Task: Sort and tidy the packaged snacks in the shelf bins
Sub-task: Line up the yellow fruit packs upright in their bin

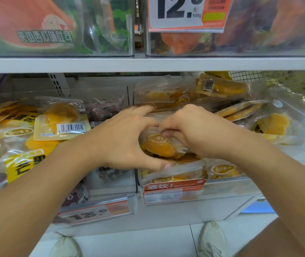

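head: pale mesh sneakers [213,238] on grey floor | left hand [122,140] fingers spread, curled round clear packet of yellow dried-mango slices [157,145] | right hand [200,130] fingers curled, pinching the same packet's top edge | packet sits atop the pile in clear plastic shelf bin [222,186], middle of lower shelf.
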